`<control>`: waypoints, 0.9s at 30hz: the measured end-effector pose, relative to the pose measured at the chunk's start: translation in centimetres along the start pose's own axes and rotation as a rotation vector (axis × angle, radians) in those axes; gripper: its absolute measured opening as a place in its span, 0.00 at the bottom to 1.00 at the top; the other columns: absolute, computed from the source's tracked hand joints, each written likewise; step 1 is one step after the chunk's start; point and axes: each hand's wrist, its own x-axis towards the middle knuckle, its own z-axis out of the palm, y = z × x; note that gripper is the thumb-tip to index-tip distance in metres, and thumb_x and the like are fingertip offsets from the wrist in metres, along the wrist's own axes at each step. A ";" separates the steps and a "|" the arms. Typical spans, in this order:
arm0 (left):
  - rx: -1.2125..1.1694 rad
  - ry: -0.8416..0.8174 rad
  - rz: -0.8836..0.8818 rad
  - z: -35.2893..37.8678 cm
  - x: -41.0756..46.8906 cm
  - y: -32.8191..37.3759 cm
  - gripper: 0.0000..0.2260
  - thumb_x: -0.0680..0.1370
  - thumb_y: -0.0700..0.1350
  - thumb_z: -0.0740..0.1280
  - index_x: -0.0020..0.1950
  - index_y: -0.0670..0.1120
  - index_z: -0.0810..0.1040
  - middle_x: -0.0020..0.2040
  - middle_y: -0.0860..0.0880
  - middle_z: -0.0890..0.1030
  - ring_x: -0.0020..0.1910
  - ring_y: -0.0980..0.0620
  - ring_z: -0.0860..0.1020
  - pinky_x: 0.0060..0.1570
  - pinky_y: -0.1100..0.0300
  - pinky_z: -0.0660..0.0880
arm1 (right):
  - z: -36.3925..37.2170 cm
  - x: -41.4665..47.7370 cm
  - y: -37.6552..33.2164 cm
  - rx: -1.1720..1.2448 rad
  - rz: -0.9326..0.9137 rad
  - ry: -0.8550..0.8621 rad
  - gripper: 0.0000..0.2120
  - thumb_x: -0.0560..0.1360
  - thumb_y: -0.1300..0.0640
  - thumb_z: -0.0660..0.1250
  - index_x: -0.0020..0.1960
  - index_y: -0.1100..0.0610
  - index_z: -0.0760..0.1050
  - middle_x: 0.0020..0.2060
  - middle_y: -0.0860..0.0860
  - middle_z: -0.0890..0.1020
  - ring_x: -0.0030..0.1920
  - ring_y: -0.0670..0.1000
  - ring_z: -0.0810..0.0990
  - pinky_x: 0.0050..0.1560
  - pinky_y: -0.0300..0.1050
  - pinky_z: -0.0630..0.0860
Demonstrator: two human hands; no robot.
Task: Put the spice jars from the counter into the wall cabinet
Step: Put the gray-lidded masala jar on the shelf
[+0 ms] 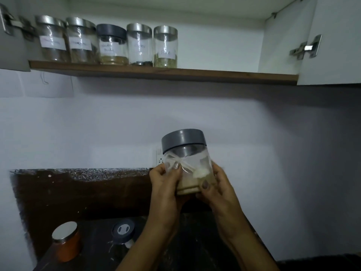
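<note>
Holding the grey-lidded jar point(186, 163) between them, the left hand point(166, 184) and the right hand point(216, 186) each kept a clenched grip on its lower half, thumbs across the front and its lid uppermost, tipped a little to the right. It was in mid-air above the worktop point(93, 249), well below the cabinet shelf point(224, 76). Five jars point(109, 43) filled the shelf's left part; the bare stretch lay up and to the right of the grip, so the right hand looked the nearer one to finish the lift. An orange jar point(66, 241) and a dark-lidded jar point(123, 233) waited on the worktop.
</note>
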 end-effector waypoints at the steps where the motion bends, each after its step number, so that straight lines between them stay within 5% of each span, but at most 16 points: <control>1: 0.010 0.027 0.007 0.1 -0.1 0.0 0.22 0.66 0.54 0.68 0.54 0.45 0.68 0.46 0.44 0.81 0.45 0.46 0.82 0.43 0.49 0.80 | 0.4 -0.2 0.1 -0.007 0.005 -0.015 0.37 0.58 0.42 0.75 0.65 0.45 0.68 0.55 0.45 0.81 0.55 0.45 0.80 0.48 0.37 0.78; 5: 0.214 0.046 0.081 -0.1 -0.6 0.5 0.13 0.73 0.56 0.60 0.49 0.48 0.72 0.47 0.46 0.79 0.46 0.49 0.80 0.46 0.52 0.76 | 1.5 -0.7 -0.4 -0.081 -0.090 0.054 0.39 0.57 0.43 0.78 0.65 0.43 0.66 0.54 0.39 0.80 0.55 0.42 0.79 0.47 0.35 0.78; 10: 0.410 0.076 0.225 0.2 -1.2 1.6 0.06 0.78 0.51 0.56 0.51 0.54 0.71 0.48 0.52 0.78 0.41 0.63 0.80 0.35 0.70 0.75 | 2.4 -1.1 -1.6 -0.227 -0.127 0.074 0.51 0.53 0.39 0.73 0.70 0.35 0.52 0.60 0.29 0.67 0.56 0.30 0.72 0.46 0.25 0.74; 14: 0.365 0.030 0.193 0.8 -1.7 2.0 0.06 0.78 0.48 0.59 0.53 0.55 0.71 0.51 0.51 0.80 0.47 0.57 0.82 0.41 0.64 0.78 | 2.7 -1.5 -2.1 -0.281 -0.133 0.084 0.44 0.59 0.38 0.68 0.67 0.30 0.45 0.63 0.33 0.62 0.57 0.29 0.68 0.45 0.24 0.73; 17: 0.371 0.029 0.220 1.0 -1.6 2.3 0.11 0.76 0.52 0.59 0.56 0.55 0.72 0.54 0.51 0.80 0.52 0.54 0.80 0.50 0.58 0.77 | 2.4 -1.7 -2.7 -0.201 -0.123 0.054 0.35 0.65 0.39 0.62 0.67 0.31 0.49 0.66 0.35 0.63 0.60 0.31 0.69 0.51 0.27 0.73; 21: 0.399 0.059 0.348 1.7 -1.8 2.4 0.13 0.72 0.54 0.60 0.53 0.50 0.72 0.50 0.51 0.81 0.49 0.56 0.81 0.43 0.63 0.78 | 1.8 -1.5 -3.1 -0.139 -0.129 0.110 0.33 0.67 0.46 0.62 0.71 0.42 0.58 0.63 0.35 0.70 0.60 0.38 0.73 0.51 0.28 0.75; 27: 0.512 0.063 0.514 2.8 -1.0 3.1 0.10 0.75 0.50 0.59 0.52 0.51 0.74 0.51 0.53 0.81 0.50 0.59 0.80 0.45 0.64 0.78 | 1.7 -0.3 -4.6 -0.295 -0.204 0.220 0.23 0.61 0.42 0.66 0.55 0.35 0.64 0.57 0.35 0.71 0.56 0.40 0.74 0.45 0.27 0.75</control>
